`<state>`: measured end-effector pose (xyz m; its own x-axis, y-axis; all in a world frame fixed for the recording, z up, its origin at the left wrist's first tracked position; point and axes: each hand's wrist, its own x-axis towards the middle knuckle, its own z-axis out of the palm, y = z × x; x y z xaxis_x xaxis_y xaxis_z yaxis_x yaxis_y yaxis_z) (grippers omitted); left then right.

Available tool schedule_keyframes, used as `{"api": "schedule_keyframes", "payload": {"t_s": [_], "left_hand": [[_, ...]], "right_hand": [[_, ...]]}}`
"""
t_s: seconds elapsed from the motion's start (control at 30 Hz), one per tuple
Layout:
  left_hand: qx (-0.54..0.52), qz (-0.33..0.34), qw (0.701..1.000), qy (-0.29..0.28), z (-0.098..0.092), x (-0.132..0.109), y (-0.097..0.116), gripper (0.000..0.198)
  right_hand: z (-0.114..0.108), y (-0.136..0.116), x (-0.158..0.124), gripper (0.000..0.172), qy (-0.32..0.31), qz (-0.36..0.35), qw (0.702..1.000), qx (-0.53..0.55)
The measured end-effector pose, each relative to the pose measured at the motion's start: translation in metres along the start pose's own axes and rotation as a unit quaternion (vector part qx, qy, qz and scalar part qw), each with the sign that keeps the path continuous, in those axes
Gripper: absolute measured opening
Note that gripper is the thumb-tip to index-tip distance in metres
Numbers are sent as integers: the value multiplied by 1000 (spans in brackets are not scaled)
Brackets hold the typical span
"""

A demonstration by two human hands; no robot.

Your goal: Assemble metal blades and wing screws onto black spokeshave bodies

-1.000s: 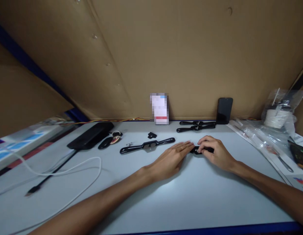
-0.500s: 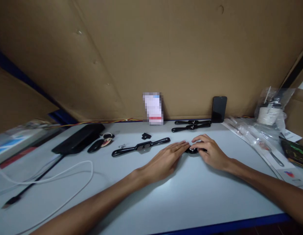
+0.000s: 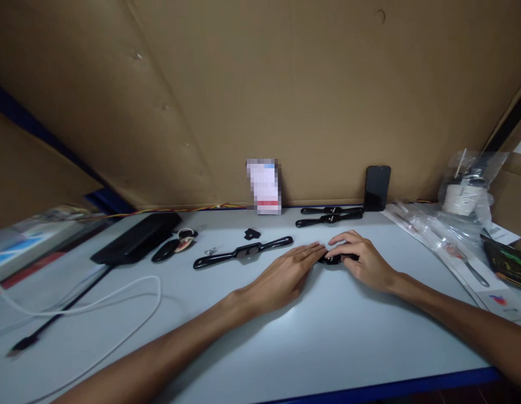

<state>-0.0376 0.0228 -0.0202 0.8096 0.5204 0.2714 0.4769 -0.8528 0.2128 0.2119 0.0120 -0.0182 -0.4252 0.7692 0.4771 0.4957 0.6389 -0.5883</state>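
Note:
Under my two hands lies a black spokeshave [image 3: 332, 258], mostly hidden by them. My left hand [image 3: 291, 272] rests over its left end, fingers together and fairly straight, holding it against the table. With bent fingers, my right hand [image 3: 361, 260] grips around the middle and right side of the same tool; the fingertip contact is partly hidden. To the left is another spokeshave [image 3: 247, 252] with a grey blade area. Behind it sit a small black plate [image 3: 252, 233] and some small shiny metal pieces [image 3: 210, 251].
Two more spokeshaves [image 3: 330, 217] lie near the back wall. A phone [image 3: 377, 188] and a blurred-out upright panel [image 3: 266, 187] lean there. Left are a black case [image 3: 136, 238], keys [image 3: 165, 250] and a white cable [image 3: 155, 297]. Plastic-wrapped packages [image 3: 449, 247] lie right.
My right fingers have shifted very slightly over the middle of the spokeshave, and a shiny spot there shows less. My left hand stays in place.

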Motion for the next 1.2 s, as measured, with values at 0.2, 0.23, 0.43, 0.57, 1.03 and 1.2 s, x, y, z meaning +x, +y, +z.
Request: {"api": "schedule_keyframes", "payload": {"t_s": [0.2, 0.23, 0.43, 0.57, 1.03, 1.2], "left_hand": [[60, -24, 998, -2, -7, 4, 8, 54], [89, -43, 995, 8, -13, 3, 9, 50], [248, -176, 953, -7, -62, -30, -9, 21], [268, -208, 939, -52, -64, -57, -30, 17], [290, -346, 893, 1, -93, -68, -87, 36], [269, -375, 886, -44, -91, -66, -105, 29]], "right_hand": [[0, 4, 2, 43, 17, 48, 999, -17], [1, 5, 2, 44, 18, 50, 998, -29], [7, 6, 2, 37, 3, 59, 997, -54], [7, 2, 4, 33, -16, 57, 996, -62], [12, 6, 4, 31, -6, 41, 997, -68], [12, 5, 3, 32, -11, 41, 997, -66]]}}
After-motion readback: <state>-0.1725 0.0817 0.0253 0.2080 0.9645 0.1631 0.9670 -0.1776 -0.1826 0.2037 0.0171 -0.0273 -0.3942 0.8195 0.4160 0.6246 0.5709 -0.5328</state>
